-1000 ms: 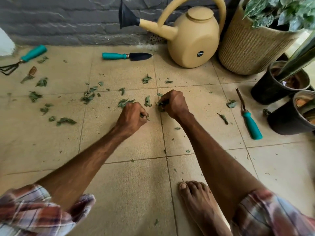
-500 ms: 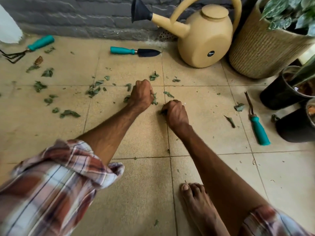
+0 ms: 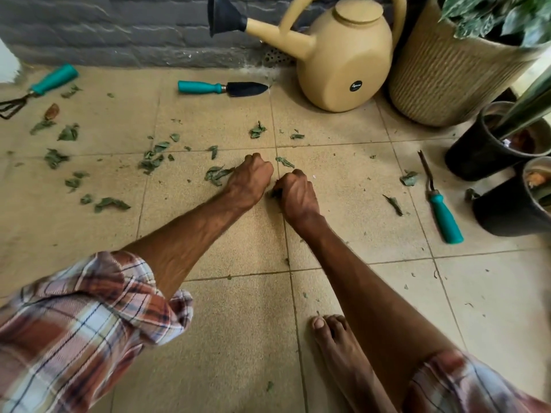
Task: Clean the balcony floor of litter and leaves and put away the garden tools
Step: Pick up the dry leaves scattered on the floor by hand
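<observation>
Torn green leaves lie scattered over the beige floor tiles. My left hand is fisted on the floor, its fingers touching a clump of leaves. My right hand is fisted beside it, with leaf bits showing at its fingers. A teal-handled trowel lies by the wall. A teal hand rake lies at the far left. A teal-handled weeder lies at the right.
A tan watering can stands against the grey brick wall. A woven planter and two black pots crowd the right side. My bare foot rests on the tiles at the bottom.
My left hand reached forward, then drew slightly back beside the leaf clump. My right hand pulled back toward me and stays fisted. The view shifted right.
</observation>
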